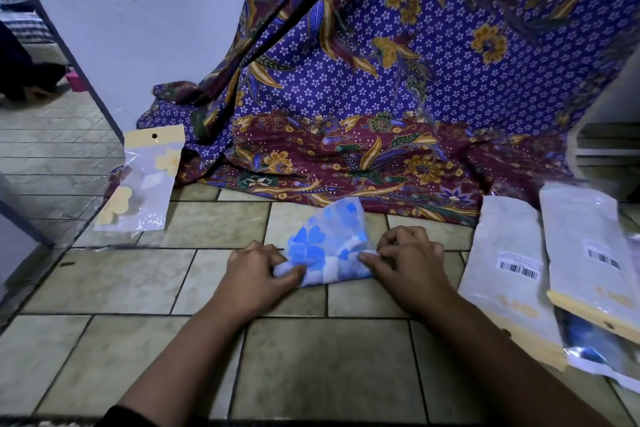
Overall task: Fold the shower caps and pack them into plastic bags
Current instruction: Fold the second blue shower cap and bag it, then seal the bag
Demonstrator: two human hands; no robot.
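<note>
A blue-and-white flowered shower cap [329,243] lies partly folded on the tiled floor, its far edge standing up a little. My left hand [258,274] pinches the cap's near left corner. My right hand [405,258] pinches its right edge with curled fingers. To the left lies a clear plastic bag [145,181] with a yellow header card and a yellow-flowered cap inside. Flat plastic bags with barcode labels [509,264] are stacked on the right.
A purple and maroon batik cloth [381,97] hangs down and spreads over the floor just behind the cap. A white wall and a door frame [86,73] stand at the left. White shelving [609,136] rises at the right.
</note>
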